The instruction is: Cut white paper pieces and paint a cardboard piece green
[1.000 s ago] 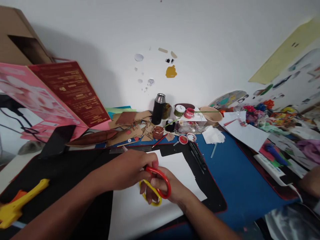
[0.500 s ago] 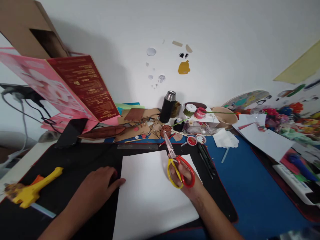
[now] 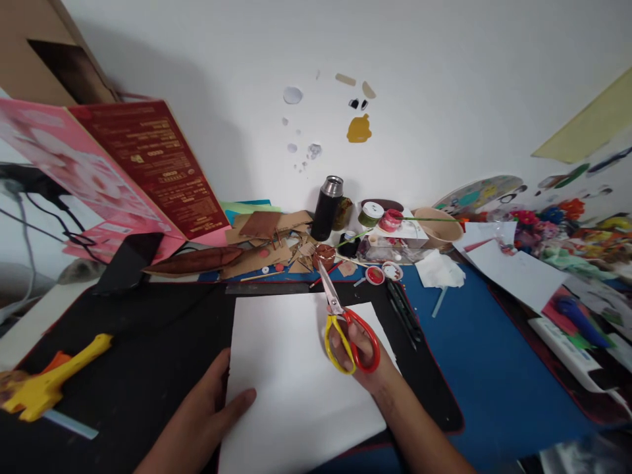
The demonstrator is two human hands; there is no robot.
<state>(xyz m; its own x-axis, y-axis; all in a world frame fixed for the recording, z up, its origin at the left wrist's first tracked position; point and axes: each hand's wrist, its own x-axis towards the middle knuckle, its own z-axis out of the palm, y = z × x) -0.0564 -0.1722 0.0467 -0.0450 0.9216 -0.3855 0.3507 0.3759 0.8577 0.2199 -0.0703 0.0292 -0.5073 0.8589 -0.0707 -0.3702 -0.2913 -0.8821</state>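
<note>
A large white sheet of paper [image 3: 281, 375] lies on the black mat [image 3: 162, 329]. My right hand [image 3: 360, 349] holds scissors [image 3: 333, 303] above the sheet's right part, fingers through the yellow and red handle loops. The blades point away from me and look closed. My left hand [image 3: 210, 411] is at the sheet's left edge, its thumb over the paper and its fingers at or under the edge, so the sheet sits between them.
A yellow glue gun [image 3: 59, 382] lies at left. Along the wall stand a black thermos [image 3: 327, 209], paint jars [image 3: 390, 221], cardboard scraps [image 3: 261, 225] and a beige bowl [image 3: 439, 227]. Black pens [image 3: 403, 309] lie right of the sheet; a power strip [image 3: 567, 355] is farther right.
My left hand has moved nearer to me along the sheet's left edge and taken hold of it. The scissors stay in my right hand. The view has shifted slightly.
</note>
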